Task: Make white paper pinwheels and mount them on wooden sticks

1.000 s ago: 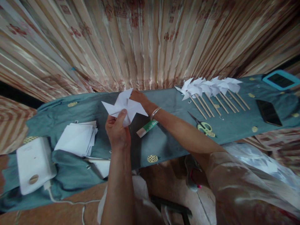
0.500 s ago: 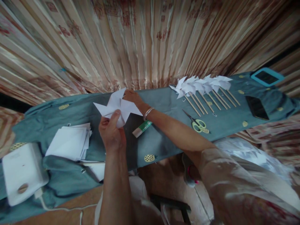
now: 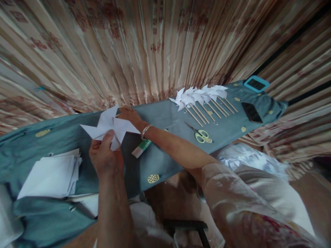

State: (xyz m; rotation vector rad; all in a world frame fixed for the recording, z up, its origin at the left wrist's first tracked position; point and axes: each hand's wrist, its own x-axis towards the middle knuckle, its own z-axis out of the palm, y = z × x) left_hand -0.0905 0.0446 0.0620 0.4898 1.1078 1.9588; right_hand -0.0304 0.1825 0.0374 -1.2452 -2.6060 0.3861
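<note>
A white paper pinwheel [image 3: 110, 124] is held up over a table draped in blue-green cloth [image 3: 168, 162]. My left hand [image 3: 104, 155] pinches its lower edge, thumb on the front of the paper. My right hand [image 3: 130, 115], a silver bangle on its wrist, reaches behind the pinwheel's right side; its fingers are hidden by the paper. A glue stick [image 3: 141, 148] lies on the cloth just below my right wrist.
A stack of white paper squares [image 3: 49, 175] lies at the left. Several finished pinwheels on wooden sticks [image 3: 200, 100] lie at the back right, with green-handled scissors [image 3: 200, 134], a black phone [image 3: 252, 112] and a blue-framed device [image 3: 256, 83]. Striped curtains hang behind.
The view has swung to the right, so everything sits further left in frame. Both hands keep the same hold on the pinwheel; the white box at the left has nearly left view.
</note>
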